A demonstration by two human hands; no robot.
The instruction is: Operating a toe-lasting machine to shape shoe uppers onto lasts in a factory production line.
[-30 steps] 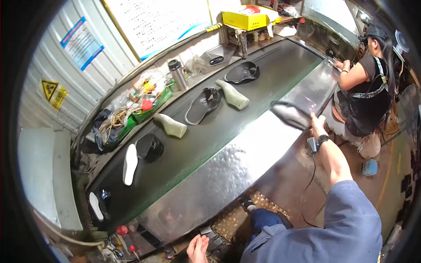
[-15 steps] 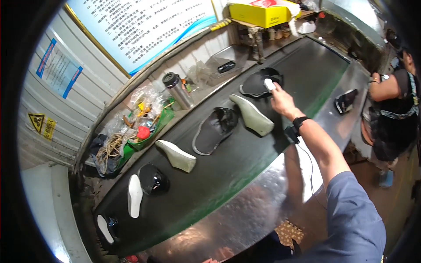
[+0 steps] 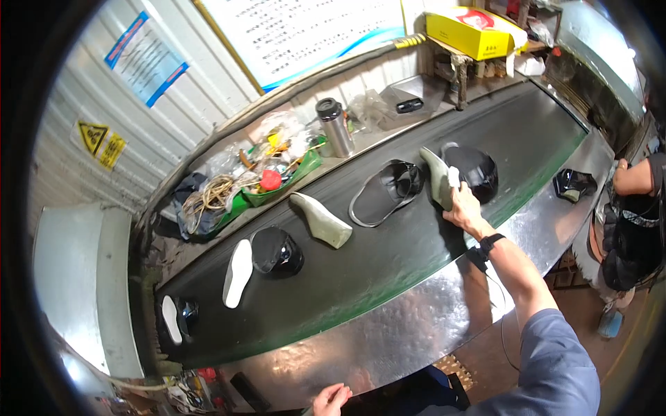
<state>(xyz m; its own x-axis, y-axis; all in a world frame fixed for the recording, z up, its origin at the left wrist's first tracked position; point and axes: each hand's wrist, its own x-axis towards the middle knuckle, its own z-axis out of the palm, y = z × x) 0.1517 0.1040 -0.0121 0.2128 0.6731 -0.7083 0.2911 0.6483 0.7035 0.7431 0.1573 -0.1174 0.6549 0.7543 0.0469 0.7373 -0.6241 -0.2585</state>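
Right hand (image 3: 463,209) shifted to pale shoe last (image 3: 434,172), forearm outstretched

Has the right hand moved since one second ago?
Yes. The right hand has moved from the outer edge of the metal ledge, inward across it, to above the dark belt.

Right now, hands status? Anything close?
Right hand at pale green last, grip unclear, white piece showing. Left hand by metal ledge, looks empty. Black upper close beside last.

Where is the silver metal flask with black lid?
In the head view's upper centre, the flask stands behind the black belt, just right of the green bag.
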